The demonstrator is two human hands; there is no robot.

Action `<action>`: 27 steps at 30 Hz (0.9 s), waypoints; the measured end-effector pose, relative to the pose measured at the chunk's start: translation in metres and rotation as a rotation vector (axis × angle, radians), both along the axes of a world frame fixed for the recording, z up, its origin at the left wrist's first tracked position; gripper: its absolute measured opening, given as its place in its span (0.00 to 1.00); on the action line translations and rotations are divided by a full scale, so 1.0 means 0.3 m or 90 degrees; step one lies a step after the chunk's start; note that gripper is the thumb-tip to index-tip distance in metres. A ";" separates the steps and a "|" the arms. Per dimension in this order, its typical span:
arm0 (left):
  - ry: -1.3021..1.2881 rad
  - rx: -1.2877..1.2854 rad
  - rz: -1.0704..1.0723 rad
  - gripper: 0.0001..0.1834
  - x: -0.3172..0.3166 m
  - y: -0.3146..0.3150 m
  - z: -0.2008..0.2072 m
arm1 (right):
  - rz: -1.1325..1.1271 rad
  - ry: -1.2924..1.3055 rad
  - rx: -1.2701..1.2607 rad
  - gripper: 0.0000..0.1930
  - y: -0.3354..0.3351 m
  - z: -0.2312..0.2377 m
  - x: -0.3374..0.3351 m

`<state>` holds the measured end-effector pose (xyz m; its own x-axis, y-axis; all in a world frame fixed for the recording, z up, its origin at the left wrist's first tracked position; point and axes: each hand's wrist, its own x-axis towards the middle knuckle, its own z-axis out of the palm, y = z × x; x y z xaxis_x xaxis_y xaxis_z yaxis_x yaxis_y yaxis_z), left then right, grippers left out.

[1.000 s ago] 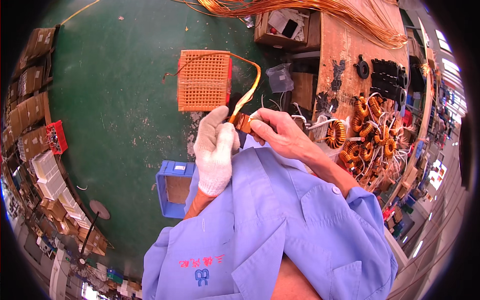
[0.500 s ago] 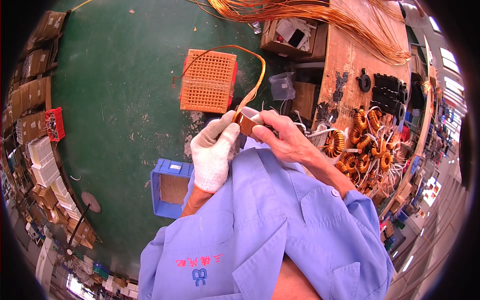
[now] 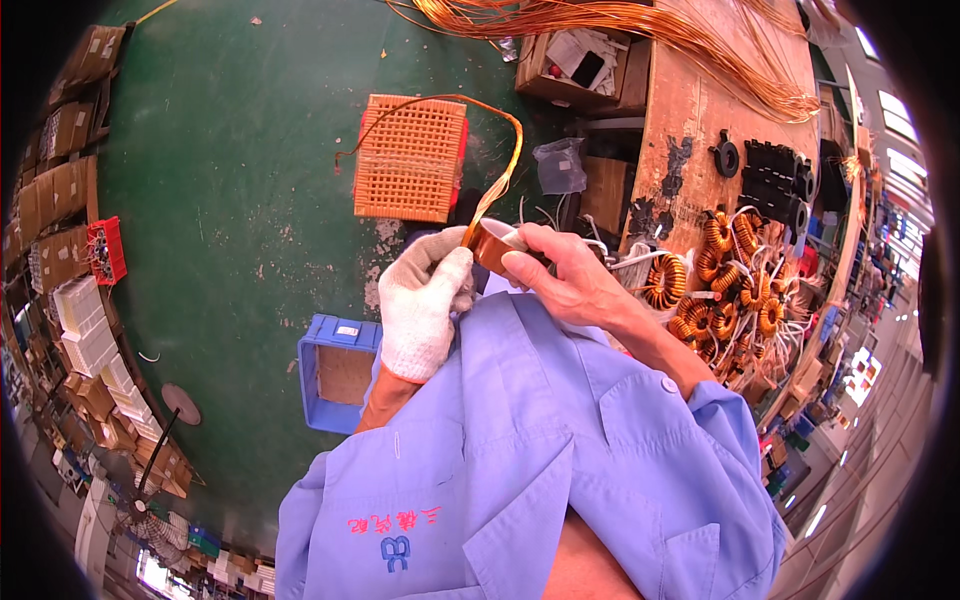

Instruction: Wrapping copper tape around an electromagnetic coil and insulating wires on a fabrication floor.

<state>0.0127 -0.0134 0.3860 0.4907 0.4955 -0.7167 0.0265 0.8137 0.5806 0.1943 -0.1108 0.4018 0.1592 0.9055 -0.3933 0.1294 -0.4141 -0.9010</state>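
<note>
My left hand, in a white knitted glove, is closed with thumb and fingers pinched on the lower end of a copper wire bundle. From there the bundle rises, bends over and trails away to the left. Against its lower end sits a roll of amber-brown tape with a white core. My bare right hand grips this roll from the right, thumb on the near side and fingers at the core. The tape's loose end and the left fingertips' exact contact are partly hidden.
An orange woven stool seat stands ahead on the green floor, with a blue crate to the left. At right, a wooden bench bears copper wires, black parts and several wound copper coils. Cardboard boxes line the far left.
The tape roll has turned a little, showing more of its side and white core. My left hand's fingers have shifted slightly left and down beside it. The right hand keeps its grip.
</note>
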 end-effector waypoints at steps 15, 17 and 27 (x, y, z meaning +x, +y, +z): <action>0.214 0.237 -0.090 0.09 0.029 -0.055 -0.035 | 0.096 -0.211 0.084 0.11 -0.011 0.013 -0.018; 0.215 0.224 -0.081 0.09 0.032 -0.055 -0.029 | 0.095 -0.215 0.085 0.11 -0.019 0.012 -0.022; 0.184 0.198 -0.021 0.09 0.036 -0.049 -0.030 | 0.036 -0.089 0.017 0.12 -0.021 0.049 -0.026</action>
<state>0.0235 -0.0281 0.3770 0.3099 0.6971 -0.6465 0.2471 0.5976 0.7628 0.1865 -0.1170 0.4163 0.1588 0.9246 -0.3462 0.2770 -0.3783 -0.8833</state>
